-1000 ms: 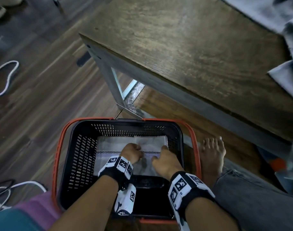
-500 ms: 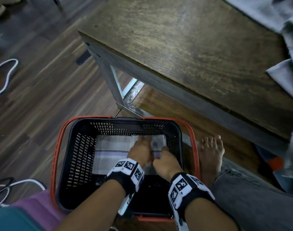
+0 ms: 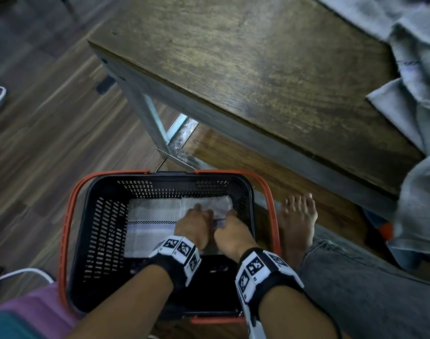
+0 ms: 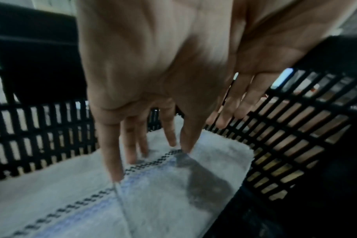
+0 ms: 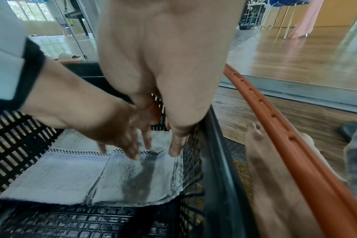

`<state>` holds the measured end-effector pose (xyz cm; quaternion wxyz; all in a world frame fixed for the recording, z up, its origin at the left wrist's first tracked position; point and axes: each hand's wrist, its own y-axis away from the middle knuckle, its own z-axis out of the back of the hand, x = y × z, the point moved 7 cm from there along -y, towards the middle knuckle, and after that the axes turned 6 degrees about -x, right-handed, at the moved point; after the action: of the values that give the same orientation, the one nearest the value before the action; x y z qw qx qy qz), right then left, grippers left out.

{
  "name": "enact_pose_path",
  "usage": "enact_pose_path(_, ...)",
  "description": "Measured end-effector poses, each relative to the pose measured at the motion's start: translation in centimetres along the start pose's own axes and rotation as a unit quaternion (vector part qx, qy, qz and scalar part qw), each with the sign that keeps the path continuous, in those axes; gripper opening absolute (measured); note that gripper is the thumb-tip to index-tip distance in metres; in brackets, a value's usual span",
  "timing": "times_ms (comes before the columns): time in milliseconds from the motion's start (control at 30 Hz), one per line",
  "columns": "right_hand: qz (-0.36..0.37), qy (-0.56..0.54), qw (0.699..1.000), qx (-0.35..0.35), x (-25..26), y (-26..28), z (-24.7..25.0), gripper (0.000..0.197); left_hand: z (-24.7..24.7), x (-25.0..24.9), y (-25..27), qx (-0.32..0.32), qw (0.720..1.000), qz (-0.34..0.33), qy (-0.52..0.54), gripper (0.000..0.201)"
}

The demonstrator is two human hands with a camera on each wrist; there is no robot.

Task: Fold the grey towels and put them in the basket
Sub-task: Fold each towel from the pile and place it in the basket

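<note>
A folded grey towel (image 3: 155, 221) with a checked and blue stripe lies flat on the floor of the black basket (image 3: 96, 228). Both hands reach down inside the basket over the towel's right part. My left hand (image 3: 197, 216) has straight fingers (image 4: 112, 154) whose tips touch the towel (image 4: 153, 193) along the stripe. My right hand (image 3: 230, 222) is beside it near the right wall, fingers (image 5: 175, 145) straight and spread just above the towel (image 5: 61, 173). More grey towels (image 3: 419, 77) lie crumpled on the wooden table (image 3: 258, 77) at the far right.
The basket has orange handles (image 3: 65, 228) folded down and stands on the wood floor by the table's metal leg (image 3: 148, 113). My bare foot (image 3: 298, 221) and grey trouser leg (image 3: 368, 289) are right of the basket. White cables (image 3: 25, 272) lie at the left.
Both hands have slid from the towel's middle toward its right side inside the basket, smoothing it. The towel lies flat as before.
</note>
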<state>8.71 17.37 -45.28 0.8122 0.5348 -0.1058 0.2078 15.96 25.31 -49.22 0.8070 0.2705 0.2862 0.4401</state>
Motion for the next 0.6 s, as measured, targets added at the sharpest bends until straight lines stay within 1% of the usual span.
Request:
enact_pose_path(33,0.002,0.004,1.0,0.003,0.0,0.1,0.0,0.071,0.1,0.9,0.3,-0.007,0.999,0.038,-0.005,0.056)
enact_pose_path(67,0.005,0.006,1.0,0.007,0.0,0.1,0.0,0.072,0.1,1.5,0.5,0.001,0.998,0.061,-0.011,0.06)
enact_pose_path(100,0.006,0.004,1.0,0.012,0.0,0.2,0.0,0.072,-0.1,2.0,0.6,0.016,0.997,0.068,-0.014,0.064)
enact_pose_path(200,0.014,-0.002,1.0,0.018,0.1,0.5,0.1,0.071,0.0,2.4,0.7,0.033,0.998,0.053,0.001,0.062)
enact_pose_path(267,0.017,-0.005,1.0,0.022,0.1,0.7,0.2,0.069,0.5,2.5,0.7,0.015,0.999,0.052,-0.004,0.055)
enact_pose_path(333,0.02,-0.001,0.999,0.025,0.2,0.9,0.3,0.067,0.7,2.1,0.7,-0.009,0.999,0.04,-0.011,0.041)
enact_pose_path(367,0.022,0.001,0.999,0.028,0.2,1.0,0.4,0.065,0.3,2.0,0.8,0.002,0.999,0.031,-0.018,0.035)
enact_pose_path(400,0.024,0.005,0.999,0.03,0.3,1.2,0.4,0.065,-0.3,1.9,1.0,0.029,0.999,0.025,-0.019,0.032)
enact_pose_path(467,0.031,0.021,0.999,0.035,0.5,1.5,0.7,0.064,-2.0,2.1,1.4,0.103,0.994,0.023,-0.001,0.035)
enact_pose_path(500,0.036,0.031,0.998,0.037,0.7,1.7,0.8,0.063,-2.4,2.3,1.6,0.127,0.992,0.023,0.005,0.036)
enact_pose_path(567,0.047,0.046,0.997,0.035,1.1,2.1,1.2,0.062,-2.4,2.3,2.0,0.153,0.988,0.026,-0.005,0.036)
enact_pose_path(600,0.055,0.051,0.997,0.033,1.3,2.3,1.5,0.061,-2.2,2.0,2.0,0.155,0.988,0.026,-0.014,0.035)
